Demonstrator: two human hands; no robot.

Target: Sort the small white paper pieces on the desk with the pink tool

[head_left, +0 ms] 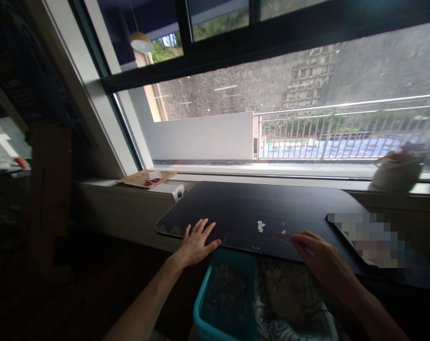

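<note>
My left hand (197, 242) lies with fingers spread on the front left edge of a dark tabletop (232, 203). Over the same edge, farther right, my right hand (312, 247) pinches a thin, flat, reddish translucent piece (283, 237); its exact kind is unclear. The piece points left, low over or on the tabletop. Several small white scraps (260, 226) lie together just beyond its tip, and a few tinier bits are scattered nearer the edge.
Below the edge stand a turquoise bin (201, 303) and a patterned cloth-lined container (261, 312), both with contents in shadow. A flat blurred-out object (373, 241) rests at right. Red scissors (153, 181) lie on cardboard (133, 179) by the radiator (168, 189). A pale basket (396, 173) stands on the sill.
</note>
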